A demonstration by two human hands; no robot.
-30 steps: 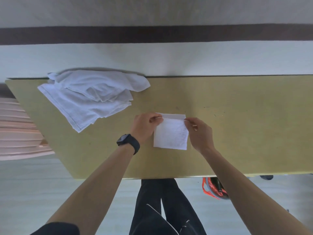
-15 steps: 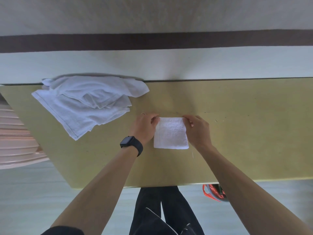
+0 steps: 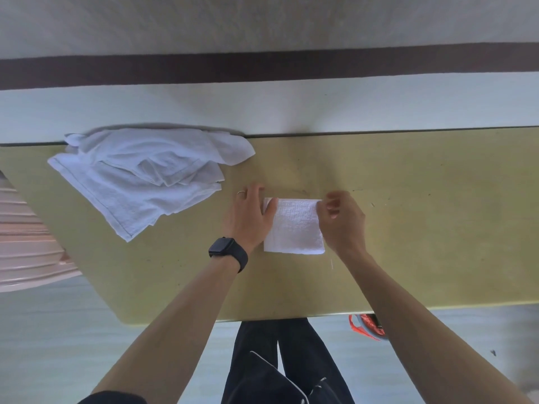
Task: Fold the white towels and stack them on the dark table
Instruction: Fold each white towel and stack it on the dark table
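A small folded white towel (image 3: 294, 228) lies flat as a square on the olive-yellow table (image 3: 423, 228), in front of me. My left hand (image 3: 249, 217) rests by its left edge with fingers stretched out and the thumb lying on the towel. My right hand (image 3: 342, 223) is at the towel's right edge, thumb against the far right corner. Its fingers are loosely curled and blurred, and I see nothing held in them. A heap of unfolded white towels (image 3: 143, 176) lies at the table's far left.
The table's far edge meets a pale wall (image 3: 320, 109) with a dark stripe. A pink ribbed object (image 3: 26, 246) stands at the left, beyond the table's corner. A red and grey shoe (image 3: 369, 326) shows under the near edge, beside my dark trousers.
The far flap was laid down, leaving the towel as a flat square. My left hand opened from its pinch; my right hand's fingers lifted off the far right corner.
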